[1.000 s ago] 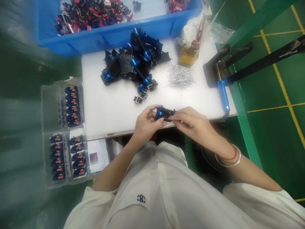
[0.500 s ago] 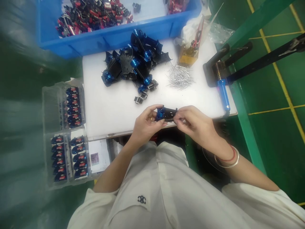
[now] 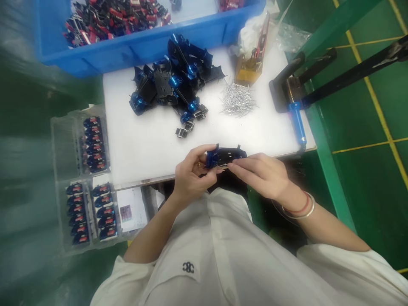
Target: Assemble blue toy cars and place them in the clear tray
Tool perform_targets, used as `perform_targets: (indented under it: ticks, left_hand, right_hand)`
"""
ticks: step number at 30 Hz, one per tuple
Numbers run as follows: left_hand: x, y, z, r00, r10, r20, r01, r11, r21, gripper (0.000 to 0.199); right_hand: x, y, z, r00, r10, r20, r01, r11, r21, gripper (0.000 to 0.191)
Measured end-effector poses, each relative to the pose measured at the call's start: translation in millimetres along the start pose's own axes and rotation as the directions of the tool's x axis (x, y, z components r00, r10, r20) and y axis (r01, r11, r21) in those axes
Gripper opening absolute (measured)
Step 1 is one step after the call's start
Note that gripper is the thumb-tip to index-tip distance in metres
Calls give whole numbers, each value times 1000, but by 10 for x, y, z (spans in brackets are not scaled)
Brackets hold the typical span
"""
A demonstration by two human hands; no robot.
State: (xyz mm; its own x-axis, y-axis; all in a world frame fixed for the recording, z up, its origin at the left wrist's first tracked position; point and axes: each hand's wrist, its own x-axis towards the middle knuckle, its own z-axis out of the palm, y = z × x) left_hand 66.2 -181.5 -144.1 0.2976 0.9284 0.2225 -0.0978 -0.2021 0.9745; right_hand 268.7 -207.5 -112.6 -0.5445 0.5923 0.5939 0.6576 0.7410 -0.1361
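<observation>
My left hand (image 3: 193, 172) is closed round the left end of a black-and-blue plastic chassis-like part (image 3: 228, 155) over the table's front edge. Small holes show in its dark face. Along the part's near side lies a thin metal pin (image 3: 223, 166). My right hand (image 3: 263, 175) has its fingertips pressed together at the pin and the part's lower right edge; the exact grip is partly hidden. Beyond my hands is a heap of similar black-and-blue parts (image 3: 164, 83), with small black-and-silver pieces (image 3: 182, 133) before it. A pile of thin metal pins (image 3: 238, 100) lies to its right.
At the back stands a blue bin (image 3: 137, 46) of red-and-black pieces. A soldering iron (image 3: 297, 121) rests in its stand at right. A yellowish box (image 3: 249, 72) holds tools. Clear plastic trays (image 3: 65, 144) with rows of blue-and-red parts stand left of the table.
The plastic part has turned slightly, showing more of its right end. My right fingers have shifted from a pinch at that end to lie straighter along its near edge.
</observation>
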Motion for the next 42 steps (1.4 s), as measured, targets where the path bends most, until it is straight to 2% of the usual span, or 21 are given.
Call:
perform_targets:
  ticks: [4,18,25,42]
  left_hand:
    - [-2,8,12,999,46,-6,-45,998,41,50]
    - [-8,-21,27,998,62,7,-62,992,107,48]
    - [-3,-27,13,997,76,29,-79,992,102,52]
    - [1,-35,-53,997,63,41,-69,980,184,50]
  right_hand:
    - [9,-1,-6,1000,-25,8,25,1000,-5,16]
    - [0,13,-21,988,-135,80,138,989,-43,17]
    - [27,5,-51,982,-122,143,125,992,-18,18]
    - [-56,43,62,993,-104,56,102,994,47,14]
